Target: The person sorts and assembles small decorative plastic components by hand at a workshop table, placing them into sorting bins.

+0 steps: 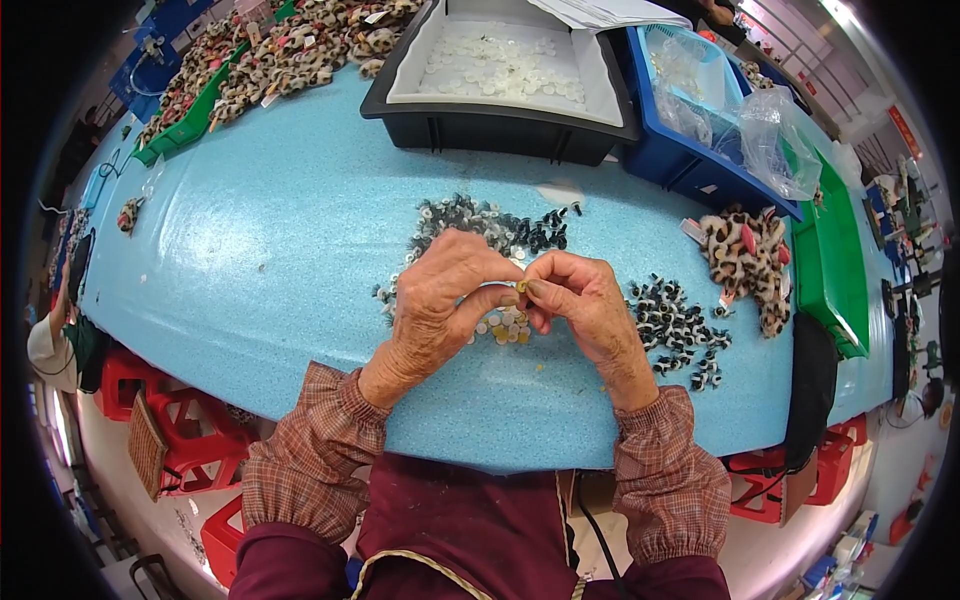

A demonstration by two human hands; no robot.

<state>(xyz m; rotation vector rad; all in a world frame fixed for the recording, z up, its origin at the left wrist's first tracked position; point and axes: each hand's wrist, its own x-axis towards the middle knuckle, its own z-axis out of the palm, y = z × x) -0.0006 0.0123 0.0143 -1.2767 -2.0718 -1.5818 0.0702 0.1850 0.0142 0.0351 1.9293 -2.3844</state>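
My left hand (440, 300) and my right hand (585, 305) meet over the middle of the blue table, fingertips touching. Both are closed in a pinch around a small yellow disc (521, 286); anything else between the fingers is hidden. Just below the fingertips lies a pile of white and yellowish discs (505, 326). Beyond my hands spread small black stemmed pieces (540, 234), with greyish, clear-looking ones (455, 213) to their left. Right of my right hand sits a heap of black-and-white small parts (680, 325).
A black crate with a white tray (400, 75) of clear discs stands at the far side. Beside it is a blue bin (690, 165) with plastic bags. Leopard-print plush pieces (745, 260) lie near a green tray (835, 270); more plush (300, 50) is heaped far left. Red stools (205, 430) stand below.
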